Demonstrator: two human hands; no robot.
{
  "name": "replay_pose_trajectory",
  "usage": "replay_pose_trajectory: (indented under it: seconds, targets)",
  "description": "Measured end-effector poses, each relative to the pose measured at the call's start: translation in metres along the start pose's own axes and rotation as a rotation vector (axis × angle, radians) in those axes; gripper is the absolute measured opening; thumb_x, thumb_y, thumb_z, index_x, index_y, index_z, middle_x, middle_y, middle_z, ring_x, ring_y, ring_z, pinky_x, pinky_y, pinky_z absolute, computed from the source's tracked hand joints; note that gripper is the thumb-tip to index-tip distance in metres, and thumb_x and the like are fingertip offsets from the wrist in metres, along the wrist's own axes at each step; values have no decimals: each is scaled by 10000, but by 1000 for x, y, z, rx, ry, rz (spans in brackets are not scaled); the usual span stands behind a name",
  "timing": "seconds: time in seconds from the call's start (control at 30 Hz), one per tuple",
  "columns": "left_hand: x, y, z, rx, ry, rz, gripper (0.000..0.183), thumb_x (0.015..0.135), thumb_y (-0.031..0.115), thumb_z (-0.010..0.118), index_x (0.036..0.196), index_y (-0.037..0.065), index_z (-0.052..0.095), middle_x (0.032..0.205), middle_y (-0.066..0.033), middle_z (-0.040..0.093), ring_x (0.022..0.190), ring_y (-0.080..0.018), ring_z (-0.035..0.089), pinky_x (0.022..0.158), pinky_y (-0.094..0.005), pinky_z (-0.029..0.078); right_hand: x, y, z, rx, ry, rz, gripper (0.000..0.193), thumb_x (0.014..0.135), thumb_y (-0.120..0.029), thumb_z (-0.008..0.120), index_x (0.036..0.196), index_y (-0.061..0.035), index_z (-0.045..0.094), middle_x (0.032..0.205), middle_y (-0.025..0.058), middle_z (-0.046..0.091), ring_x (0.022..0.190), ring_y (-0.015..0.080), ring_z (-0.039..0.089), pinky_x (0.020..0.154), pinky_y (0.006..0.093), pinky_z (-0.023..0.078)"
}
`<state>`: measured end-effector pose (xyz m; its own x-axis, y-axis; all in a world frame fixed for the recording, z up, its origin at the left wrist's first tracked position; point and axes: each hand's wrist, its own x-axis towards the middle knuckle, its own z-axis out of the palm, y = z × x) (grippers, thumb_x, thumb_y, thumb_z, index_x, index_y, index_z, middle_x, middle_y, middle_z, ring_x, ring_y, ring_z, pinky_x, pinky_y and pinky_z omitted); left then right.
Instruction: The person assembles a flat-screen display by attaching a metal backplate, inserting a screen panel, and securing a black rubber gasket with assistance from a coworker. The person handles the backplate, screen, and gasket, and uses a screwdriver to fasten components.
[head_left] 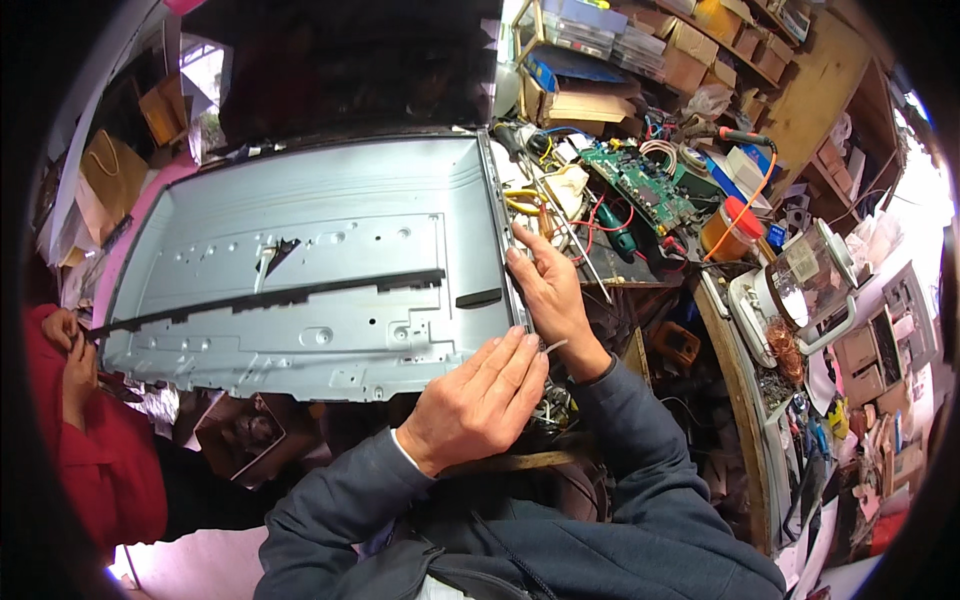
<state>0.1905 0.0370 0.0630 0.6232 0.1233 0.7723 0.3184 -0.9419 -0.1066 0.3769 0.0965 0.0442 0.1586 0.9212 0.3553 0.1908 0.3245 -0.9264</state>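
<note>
A large shallow pale metal panel, like a screen's back tray [345, 255], lies tilted in front of me. My right hand [555, 295] is closed round the dark edge strip [505, 215] along its right side. My left hand [475, 410] is at the panel's near right corner, fingers straight and pressed together against the edge. A thin pale stick [557, 346] pokes out beyond its fingertips; what those fingers pinch is hidden. Across the panel lies a long black notched strip [290, 297], and a short black piece [478, 298] rests near the right wall.
At the left a person in red holds the long strip's end with both hands [78, 365]. A dark screen [350, 60] stands behind the panel. Right of it are a green circuit board [640, 188], a screwdriver [612, 230], an orange-lidded jar [733, 228] and a clear appliance [805, 275].
</note>
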Motion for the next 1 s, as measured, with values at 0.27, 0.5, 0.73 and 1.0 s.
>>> replay_pose_trajectory:
  seconds: [0.27,0.5,0.73,1.0]
  targets:
    - [2,-1,-3,11,-42,34,294,862,114,609,1089,-49,701,1128,-226,707,1100,-347,695,954,-427,563,-3,-1,1,11,12,-9,447,1010,-93,582,1406,93,493,789,-45,511,673,16,423,566,209,354]
    - [2,1,-1,-28,-49,5,274,853,66,626,1094,-45,696,1128,-217,710,1094,-346,701,945,-431,570,-6,-11,0,-26,4,48,466,981,-79,594,1404,92,496,653,-71,453,573,6,378,498,219,317]
    - [1,0,1,-36,-40,9,280,861,79,619,1093,-59,695,1118,-224,710,1087,-349,702,956,-432,565,-2,-2,-1,-11,-1,21,432,1020,-109,590,1387,104,506,1002,9,651,851,40,557,724,182,461]
    - [-1,1,1,-59,-10,18,265,846,58,634,1073,-62,698,1109,-229,711,1085,-352,703,947,-435,572,-5,5,2,289,-17,53,482,1032,-102,546,1451,101,423,1243,110,634,1059,100,598,926,227,475]
